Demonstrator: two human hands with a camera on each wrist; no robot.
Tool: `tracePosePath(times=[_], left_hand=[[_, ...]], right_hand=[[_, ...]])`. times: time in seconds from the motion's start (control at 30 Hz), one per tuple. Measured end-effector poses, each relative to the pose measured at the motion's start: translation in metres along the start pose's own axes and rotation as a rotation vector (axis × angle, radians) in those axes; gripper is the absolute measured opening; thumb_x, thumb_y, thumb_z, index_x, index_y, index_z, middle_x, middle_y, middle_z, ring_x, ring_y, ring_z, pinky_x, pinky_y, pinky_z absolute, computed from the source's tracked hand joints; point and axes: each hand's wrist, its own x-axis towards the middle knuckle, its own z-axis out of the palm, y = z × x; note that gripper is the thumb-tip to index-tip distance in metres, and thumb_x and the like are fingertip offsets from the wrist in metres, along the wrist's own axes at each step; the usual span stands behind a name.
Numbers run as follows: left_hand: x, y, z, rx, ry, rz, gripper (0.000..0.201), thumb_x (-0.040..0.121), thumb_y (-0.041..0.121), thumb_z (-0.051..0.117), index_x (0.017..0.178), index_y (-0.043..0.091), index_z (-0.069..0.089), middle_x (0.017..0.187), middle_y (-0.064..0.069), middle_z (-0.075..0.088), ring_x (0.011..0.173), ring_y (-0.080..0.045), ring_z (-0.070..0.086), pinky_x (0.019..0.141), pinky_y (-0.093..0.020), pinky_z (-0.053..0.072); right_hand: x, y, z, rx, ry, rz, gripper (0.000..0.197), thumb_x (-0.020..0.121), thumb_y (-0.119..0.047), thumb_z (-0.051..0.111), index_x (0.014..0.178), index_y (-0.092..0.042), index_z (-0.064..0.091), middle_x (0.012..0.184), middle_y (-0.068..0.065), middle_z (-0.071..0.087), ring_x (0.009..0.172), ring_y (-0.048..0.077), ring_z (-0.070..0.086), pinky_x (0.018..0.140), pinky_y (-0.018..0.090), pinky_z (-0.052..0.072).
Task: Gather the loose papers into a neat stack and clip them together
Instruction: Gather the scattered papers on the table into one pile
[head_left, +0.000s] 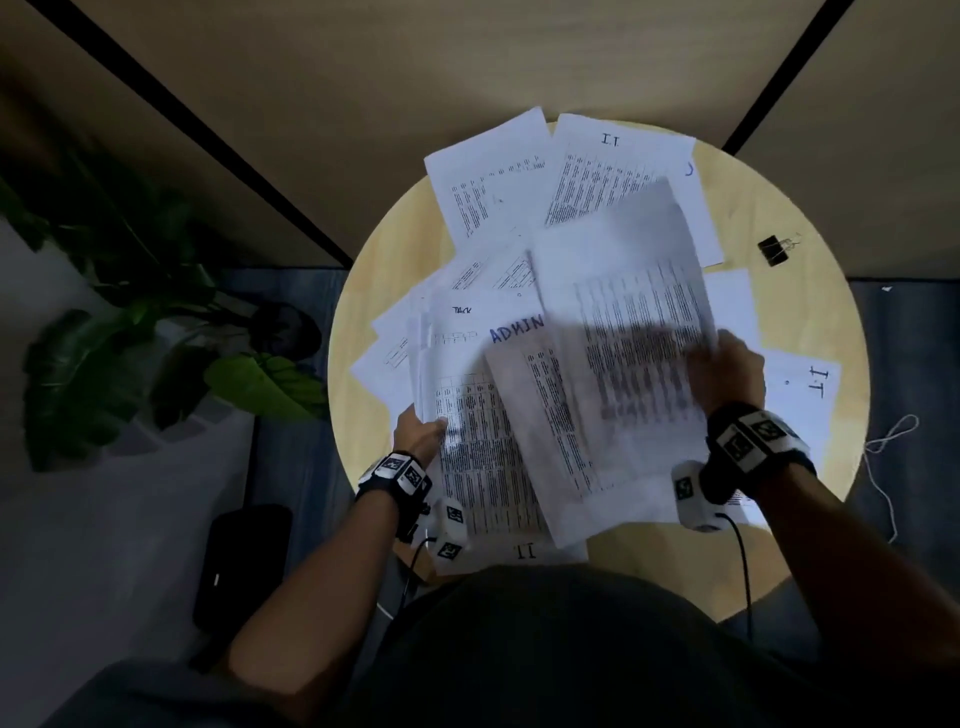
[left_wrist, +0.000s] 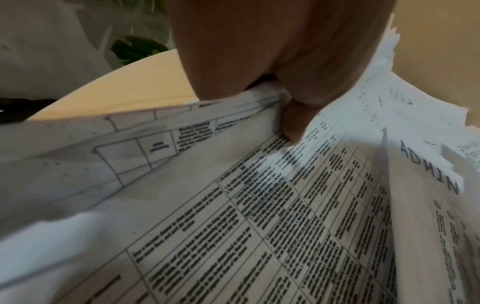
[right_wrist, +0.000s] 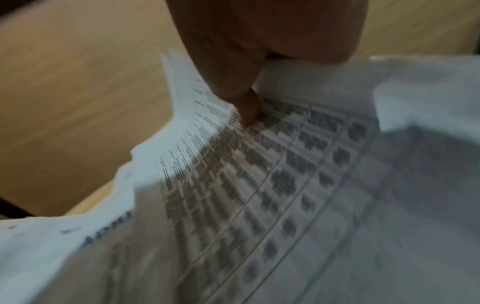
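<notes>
White printed papers lie scattered over a round pale wooden table (head_left: 395, 249). My left hand (head_left: 418, 428) pinches the left edge of a bundle of sheets (head_left: 483, 457); its thumb (left_wrist: 296, 123) presses on a printed table page, beside a sheet marked ADMIN (left_wrist: 428, 168). My right hand (head_left: 724, 371) pinches the right edge of a blurred, lifted sheet (head_left: 634, 332) over the pile, thumb (right_wrist: 246, 111) on top. A black binder clip (head_left: 774, 250) lies on the table at the far right, apart from both hands. Loose sheets (head_left: 493, 176) lie at the far side.
A sheet marked I.T (head_left: 810, 389) lies right of my right hand. A white cord (head_left: 883, 452) hangs off the table's right edge. A potted plant (head_left: 130, 332) and a black object (head_left: 241, 561) are on the floor to the left. Partition walls rise behind the table.
</notes>
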Motion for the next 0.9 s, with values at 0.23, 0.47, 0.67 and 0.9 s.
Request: tracePosePath(times=[0.23,0.47,0.67,0.9], left_hand=[[-0.006,0.004,0.008,-0.029,-0.034,0.008,0.012,0.086,0.006,0.060,0.097,0.003,0.055,0.086,-0.017,0.059,0.076,-0.028,0.056,0.070,-0.037,0.049],[-0.014,0.014,0.018,-0.341,-0.107,-0.092,0.035,0.096,0.030,0.051,0.120,0.005,0.056,0.118,-0.021,0.061,0.108,-0.035,0.056,0.084,-0.035,0.041],[-0.021,0.015,0.022,-0.306,-0.252,-0.144,0.082,0.081,0.062,0.060,0.146,0.018,0.037,0.156,-0.005,0.027,0.145,-0.028,0.024,0.117,-0.055,0.016],[-0.008,0.003,0.008,-0.062,-0.024,-0.033,0.060,0.082,0.011,0.067,0.135,-0.003,0.042,0.134,-0.018,0.053,0.120,-0.036,0.053,0.102,-0.043,0.044]], right_hand=[[-0.038,0.037,0.032,0.041,-0.341,0.001,0.029,0.084,-0.017,0.068,0.102,0.006,0.069,0.100,0.029,0.068,0.095,0.040,0.065,0.074,0.039,0.047],[-0.074,0.001,0.062,0.073,-0.473,-0.192,0.040,0.084,-0.009,0.062,0.119,0.003,0.048,0.108,0.024,0.065,0.098,0.037,0.063,0.080,0.040,0.050],[-0.093,-0.008,0.088,0.066,-0.659,-0.134,0.083,0.081,-0.014,0.072,0.142,-0.003,0.017,0.120,0.027,0.058,0.104,0.037,0.062,0.091,0.039,0.053],[-0.036,0.002,0.056,0.024,-0.440,-0.322,0.023,0.091,-0.019,0.059,0.110,-0.007,0.057,0.105,0.011,0.061,0.095,0.029,0.062,0.077,0.034,0.051]])
